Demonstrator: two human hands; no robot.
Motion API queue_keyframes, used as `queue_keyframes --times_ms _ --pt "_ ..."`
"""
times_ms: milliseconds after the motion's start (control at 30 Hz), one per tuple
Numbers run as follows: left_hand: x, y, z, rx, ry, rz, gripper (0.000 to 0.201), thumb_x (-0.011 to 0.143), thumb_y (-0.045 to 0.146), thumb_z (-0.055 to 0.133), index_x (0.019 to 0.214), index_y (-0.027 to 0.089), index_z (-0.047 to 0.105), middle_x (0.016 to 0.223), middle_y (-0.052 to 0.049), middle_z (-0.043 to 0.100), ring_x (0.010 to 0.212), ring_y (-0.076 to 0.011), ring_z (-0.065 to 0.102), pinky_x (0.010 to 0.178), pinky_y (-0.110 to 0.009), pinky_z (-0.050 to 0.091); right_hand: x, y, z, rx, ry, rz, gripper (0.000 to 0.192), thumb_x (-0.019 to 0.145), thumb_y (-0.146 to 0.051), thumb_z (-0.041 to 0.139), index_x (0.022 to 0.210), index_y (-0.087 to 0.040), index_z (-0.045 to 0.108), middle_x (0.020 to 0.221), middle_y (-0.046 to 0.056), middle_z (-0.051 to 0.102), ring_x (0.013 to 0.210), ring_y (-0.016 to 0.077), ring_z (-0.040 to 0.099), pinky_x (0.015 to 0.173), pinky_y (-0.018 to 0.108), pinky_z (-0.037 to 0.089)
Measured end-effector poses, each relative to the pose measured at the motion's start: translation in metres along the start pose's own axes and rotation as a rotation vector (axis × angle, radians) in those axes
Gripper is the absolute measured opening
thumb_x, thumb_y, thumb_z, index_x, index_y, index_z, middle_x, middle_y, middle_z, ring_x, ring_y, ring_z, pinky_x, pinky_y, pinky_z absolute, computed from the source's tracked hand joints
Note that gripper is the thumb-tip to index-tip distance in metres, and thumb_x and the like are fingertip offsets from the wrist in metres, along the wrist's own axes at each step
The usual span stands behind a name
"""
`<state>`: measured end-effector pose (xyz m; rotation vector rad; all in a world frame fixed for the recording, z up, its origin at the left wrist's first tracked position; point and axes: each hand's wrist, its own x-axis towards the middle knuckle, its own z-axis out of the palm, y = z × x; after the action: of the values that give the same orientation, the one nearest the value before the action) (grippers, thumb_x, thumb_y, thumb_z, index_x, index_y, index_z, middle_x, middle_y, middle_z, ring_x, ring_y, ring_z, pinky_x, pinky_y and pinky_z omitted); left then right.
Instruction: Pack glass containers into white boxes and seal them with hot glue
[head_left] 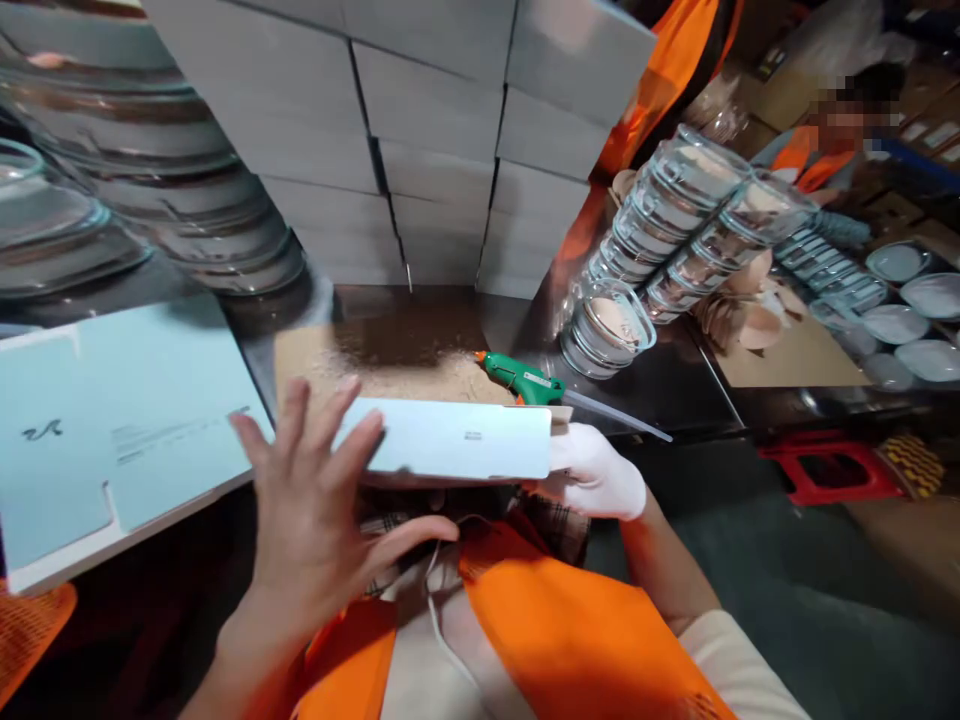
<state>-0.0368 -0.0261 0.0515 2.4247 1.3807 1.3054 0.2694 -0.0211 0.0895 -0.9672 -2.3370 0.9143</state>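
Grey cartons (420, 130) rose in a stacked wall at the back of the dark table (660, 385), the largest mass before us; to their left stood nested glass bowls (150, 190), and to their right two leaning columns of small glass dishes (675, 220) lay tilted against each other, with a shorter stack at their foot. Beyond them, at the far right, a co-worker in an orange vest (814, 160) sat near rows of white lids (900, 320); a red stool (832, 472) stood below the table's edge. At our left lay a pile of flat pale-blue box blanks (112, 430), printed side up, resting on the table's near corner. We held a folded pale-blue box (457, 440) just in front of our chest, lying level between our hands and above a sheet of brown card (390, 375); our left hand (315, 520) was bare, its fingers spread and pressed flat against the box's left end, the thumb out below and nothing clasped; our right hand (600, 475), in a white glove, was closed on the box's right end. Just behind that end lay a green glue gun (525, 380), its clear stick (615, 415) pointing right.
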Motion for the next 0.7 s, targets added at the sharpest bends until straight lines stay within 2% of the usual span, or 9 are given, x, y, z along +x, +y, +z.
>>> queue_keyframes --times_ms 67,133,200,267,333,367,500,600,700 --pt "0.008 0.007 -0.014 0.107 -0.262 0.083 0.077 0.095 0.051 0.069 0.161 0.025 0.041 0.152 -0.021 0.061 0.148 -0.0487 0.051 0.125 -0.083 0.011 0.008 0.003 -0.016 -0.03 -0.109 -0.144 0.032 0.105 -0.044 0.059 0.094 -0.023 0.08 0.089 0.006 0.08 0.085 0.0181 0.075 0.089 0.028 0.058" --pt "0.004 0.007 -0.021 0.13 -0.324 0.087 0.067 0.101 0.044 0.057 0.162 0.019 0.041 0.139 -0.021 0.07 0.128 -0.0443 0.068 0.124 -0.08 0.023 0.008 0.019 -0.038 -0.049 -0.036 -0.125 0.032 0.102 -0.051 0.065 0.102 -0.022 0.079 0.093 0.007 0.08 0.088 0.0184 0.076 0.087 0.028 0.059" --pt "-0.01 -0.001 -0.02 0.09 -0.226 -0.044 0.067 0.098 0.052 0.061 0.156 0.019 0.05 0.13 -0.018 0.074 0.114 -0.0394 0.074 0.117 -0.067 0.046 0.002 0.049 -0.068 -0.197 0.261 0.066 0.04 0.098 -0.056 0.07 0.116 -0.021 0.077 0.109 0.01 0.079 0.102 0.0217 0.075 0.096 0.032 0.058" --pt "-0.027 -0.01 -0.014 0.001 -0.011 -0.29 0.067 0.085 0.063 0.075 0.136 0.021 0.068 0.119 -0.013 0.077 0.103 -0.0366 0.076 0.095 -0.053 0.063 -0.008 0.088 -0.1 -0.539 0.601 0.336 0.047 0.09 -0.053 0.08 0.125 -0.021 0.075 0.13 0.014 0.074 0.123 0.0272 0.067 0.114 0.041 0.049" --pt "-0.042 -0.016 -0.002 -0.131 0.236 -0.533 0.058 0.069 0.065 0.087 0.104 0.02 0.076 0.099 -0.009 0.079 0.085 -0.0333 0.075 0.076 -0.048 0.067 -0.015 0.127 -0.124 -0.623 0.655 0.433 0.067 0.071 -0.041 0.095 0.129 -0.015 0.073 0.149 0.023 0.063 0.142 0.0378 0.052 0.125 0.054 0.035" --pt "-0.047 -0.017 0.005 -0.21 0.322 -0.634 0.052 0.065 0.062 0.091 0.092 0.02 0.075 0.09 -0.008 0.078 0.078 -0.0314 0.074 0.071 -0.048 0.066 -0.018 0.145 -0.131 -0.634 0.645 0.451 0.068 0.067 -0.037 0.097 0.126 -0.014 0.074 0.151 0.024 0.061 0.143 0.0384 0.05 0.126 0.055 0.033" --pt "-0.056 -0.015 0.032 -0.44 0.473 -0.938 0.048 0.06 0.051 0.096 0.086 0.018 0.073 0.084 -0.008 0.076 0.074 -0.0259 0.069 0.067 -0.043 0.065 -0.03 0.195 -0.133 -0.622 0.686 0.467 0.041 0.08 -0.031 0.085 0.117 -0.016 0.076 0.143 0.018 0.069 0.139 0.0308 0.055 0.127 0.048 0.035" --pt "-0.066 -0.021 0.042 -0.491 0.538 -1.002 0.048 0.063 0.056 0.091 0.083 0.018 0.069 0.079 -0.005 0.072 0.069 -0.0209 0.064 0.064 -0.037 0.062 -0.05 0.212 -0.129 -0.631 0.859 0.511 0.037 0.095 -0.034 0.065 0.124 -0.013 0.074 0.136 0.021 0.072 0.131 0.0303 0.061 0.121 0.049 0.043" --pt "-0.077 -0.035 0.045 -0.417 0.505 -0.863 0.042 0.074 0.058 0.084 0.08 0.02 0.067 0.076 -0.003 0.069 0.074 -0.0234 0.066 0.073 -0.041 0.063 -0.074 0.216 -0.121 -0.661 0.983 0.514 0.043 0.102 -0.036 0.054 0.134 -0.012 0.068 0.142 0.024 0.068 0.133 0.0305 0.062 0.118 0.049 0.047"
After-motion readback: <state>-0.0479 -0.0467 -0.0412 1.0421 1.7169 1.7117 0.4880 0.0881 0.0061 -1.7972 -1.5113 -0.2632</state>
